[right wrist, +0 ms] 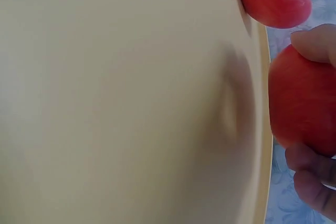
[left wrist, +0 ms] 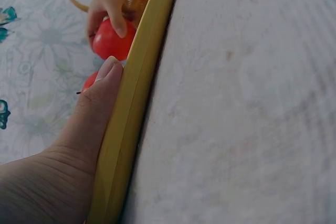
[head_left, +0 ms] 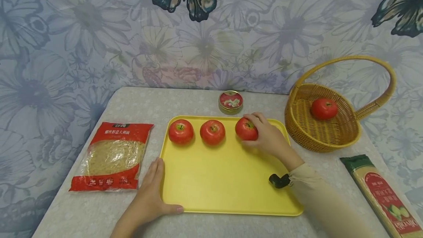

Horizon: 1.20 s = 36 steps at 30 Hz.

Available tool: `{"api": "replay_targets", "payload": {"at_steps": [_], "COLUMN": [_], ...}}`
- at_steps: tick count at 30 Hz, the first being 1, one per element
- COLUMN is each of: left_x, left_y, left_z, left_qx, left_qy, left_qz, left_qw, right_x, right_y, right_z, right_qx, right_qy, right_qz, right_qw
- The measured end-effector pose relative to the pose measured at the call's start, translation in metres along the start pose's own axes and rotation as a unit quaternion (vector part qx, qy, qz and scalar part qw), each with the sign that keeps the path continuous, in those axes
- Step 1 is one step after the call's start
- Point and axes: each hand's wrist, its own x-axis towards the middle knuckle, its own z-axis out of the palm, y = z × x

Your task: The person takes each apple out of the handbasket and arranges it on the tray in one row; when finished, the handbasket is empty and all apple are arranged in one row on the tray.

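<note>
Here, the right hand [head_left: 269, 140] pinches a tomato [head_left: 244, 129] between thumb and fingers at the far right part of the tray [head_left: 228, 179] (whether fruit meets tray cannot be told), apart from the middle tomato [head_left: 212, 132] and left tomato [head_left: 180, 132]. The left hand [head_left: 148, 192], spread, touches the tray's near left corner. Apparently the row is being set; next calls for gentle lowering and release.
</note>
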Motion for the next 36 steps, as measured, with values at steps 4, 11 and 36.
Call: {"api": "replay_targets", "payload": {"at_steps": [4, 11, 36], "left_x": [-0.001, -0.001, -0.002], "left_y": [0.000, 0.003, 0.008], "left_z": [0.000, 0.000, -0.002], "left_qx": [0.000, -0.012, -0.024], "left_qy": [0.009, 0.002, -0.028], "left_qz": [0.009, 0.006, -0.032], "left_qw": [0.9999, 0.9999, 0.9988], "right_x": [0.004, 0.008, -0.011], "right_y": [0.000, 0.000, -0.002], "right_z": [0.006, 0.014, 0.001], "right_qx": [0.004, -0.001, 0.030], "right_qy": [-0.002, -0.018, -0.020], "right_qz": [-0.003, 0.003, 0.010], "right_qw": [1.0000, 0.9998, 0.9993]}}
